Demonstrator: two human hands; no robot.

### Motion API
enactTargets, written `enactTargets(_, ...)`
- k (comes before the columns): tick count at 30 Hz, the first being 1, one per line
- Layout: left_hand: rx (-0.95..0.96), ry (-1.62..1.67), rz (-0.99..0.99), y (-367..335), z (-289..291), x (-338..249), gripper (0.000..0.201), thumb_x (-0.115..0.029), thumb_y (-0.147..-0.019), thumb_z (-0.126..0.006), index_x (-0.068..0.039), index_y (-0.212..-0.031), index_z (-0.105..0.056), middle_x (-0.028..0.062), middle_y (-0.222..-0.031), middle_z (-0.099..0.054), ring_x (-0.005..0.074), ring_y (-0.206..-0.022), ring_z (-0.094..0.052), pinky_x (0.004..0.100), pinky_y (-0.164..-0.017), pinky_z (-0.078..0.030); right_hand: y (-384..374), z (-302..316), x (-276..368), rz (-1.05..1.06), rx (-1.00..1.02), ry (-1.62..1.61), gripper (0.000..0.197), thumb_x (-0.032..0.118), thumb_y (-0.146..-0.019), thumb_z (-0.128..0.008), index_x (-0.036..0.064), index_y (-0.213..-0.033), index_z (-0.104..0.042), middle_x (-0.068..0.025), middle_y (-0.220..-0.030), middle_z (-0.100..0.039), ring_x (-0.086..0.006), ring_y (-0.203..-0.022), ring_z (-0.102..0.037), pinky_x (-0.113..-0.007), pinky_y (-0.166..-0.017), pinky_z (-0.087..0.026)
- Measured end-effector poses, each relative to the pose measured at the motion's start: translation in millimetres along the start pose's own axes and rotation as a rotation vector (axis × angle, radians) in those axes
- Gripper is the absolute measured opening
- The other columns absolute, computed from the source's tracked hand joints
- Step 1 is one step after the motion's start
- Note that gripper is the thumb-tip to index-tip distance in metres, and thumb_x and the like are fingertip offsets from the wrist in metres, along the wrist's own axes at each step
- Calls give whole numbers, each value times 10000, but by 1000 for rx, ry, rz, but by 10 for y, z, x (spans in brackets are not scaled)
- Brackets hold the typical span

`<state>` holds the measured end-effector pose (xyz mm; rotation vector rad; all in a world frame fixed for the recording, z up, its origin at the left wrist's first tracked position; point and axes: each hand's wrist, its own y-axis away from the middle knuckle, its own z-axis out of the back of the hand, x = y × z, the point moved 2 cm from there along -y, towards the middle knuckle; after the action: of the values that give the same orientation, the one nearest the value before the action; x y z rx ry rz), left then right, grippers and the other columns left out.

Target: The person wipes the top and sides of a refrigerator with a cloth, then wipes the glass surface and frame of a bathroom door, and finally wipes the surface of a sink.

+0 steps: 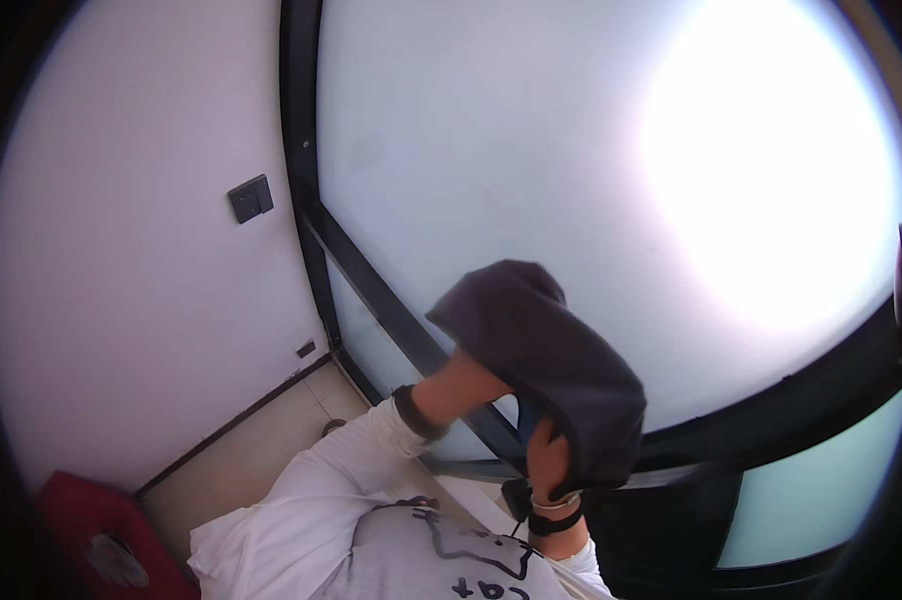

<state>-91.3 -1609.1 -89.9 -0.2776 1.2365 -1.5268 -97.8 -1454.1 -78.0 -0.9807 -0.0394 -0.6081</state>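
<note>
A dark grey cloth item [561,350] is raised in front of my chest, against the frosted panel. It could be a garment or a bag; its kind cannot be made out. My left hand [466,385] reaches up into its near left side, and the fingers are hidden by the fabric. Lower and to the right, my right hand [548,462] grips the cloth's near edge, with part of the thumb showing and the other fingers covered. The fabric arches over both hands and hangs down on the right. Both wrists wear dark bands.
A large frosted panel [491,150] in a black frame [381,290] stands ahead, brightly lit at right. On the white wall [141,230] at left is a black switch plate [251,199]. A red object [101,520] sits low at left, beside the tiled floor [241,455].
</note>
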Motion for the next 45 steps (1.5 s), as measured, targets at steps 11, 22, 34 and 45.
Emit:
enactTargets(11, 81, 68, -86, -218, 679, 820, 203, -296, -690, -600, -108, -649, -535, 57, -623, -551, 262, -543, -558, 362, -468, -417, 679, -1409, -370, -109, 69, 341, 477, 95, -793, -595, -16, -1213, -399, -215, -1224, -422, -299, -1167, -377, -362, -1002, -275)
enactTargets(22, -58, -238, -3, -183, 1162, 2017, 479, -259, -873, -450, -69, -1300, -347, 153, -1336, -347, 317, -1258, -290, 453, -1039, -195, -492, -1580, 377, 88, -59, 510, 160, 77, -750, -609, 17, -897, -630, -137, -864, -624, -289, -812, -589, -367, -766, -450)
enactTargets(34, -371, -116, -179, -728, 1666, 2073, 433, -202, -818, -549, -106, -1229, -455, 95, -1232, -489, 263, -1154, -445, 404, -983, -308, -1147, -1198, 765, -23, -17, 523, 193, 88, -769, -598, -1, -940, -610, -161, -973, -611, -316, -925, -570, -367, -870, -405)
enactTargets(45, -307, -231, -119, -1041, 1866, 1970, 374, -215, -703, -635, -61, -1037, -569, 139, -1029, -570, 348, -967, -520, 457, -845, -376, -1386, -1153, 895, 4, -92, 339, 232, 77, -817, -517, -27, -1016, -572, -208, -1021, -586, -349, -962, -551, -416, -901, -367)
